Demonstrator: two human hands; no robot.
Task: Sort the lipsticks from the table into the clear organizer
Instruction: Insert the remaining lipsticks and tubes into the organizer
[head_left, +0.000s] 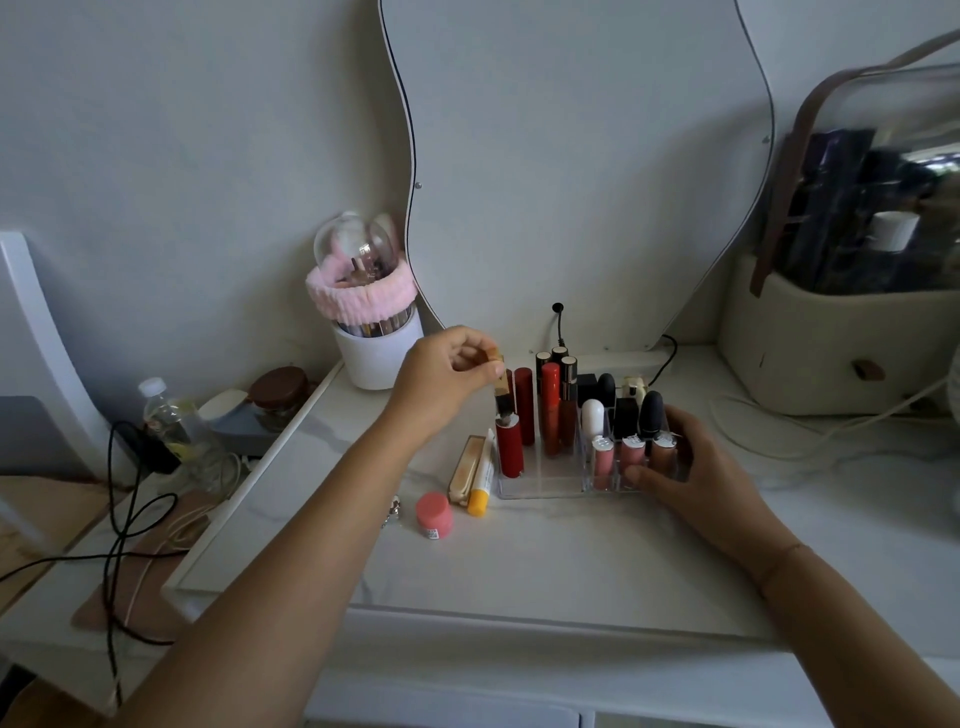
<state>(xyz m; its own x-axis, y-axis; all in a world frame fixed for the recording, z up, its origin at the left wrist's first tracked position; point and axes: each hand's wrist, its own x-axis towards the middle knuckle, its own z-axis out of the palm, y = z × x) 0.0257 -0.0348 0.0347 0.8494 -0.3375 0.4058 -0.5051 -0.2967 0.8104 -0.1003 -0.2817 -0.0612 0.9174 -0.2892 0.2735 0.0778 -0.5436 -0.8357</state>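
While right hand grips clear organizer at its 3 o'clock end, left hand pinches gold lipstick over its 9 o'clock end

The bench has a smooth white marble-look top with faint grey veins and a soft sheen. The clear organizer looks like glossy transparent plastic. Its red tubes are shiny and smooth, and its black bullet caps are matt. The gold-capped lipstick has a metallic gleam. A pink headband of fluffy cloth wraps a matt white brush cup, under a glossy clear dome
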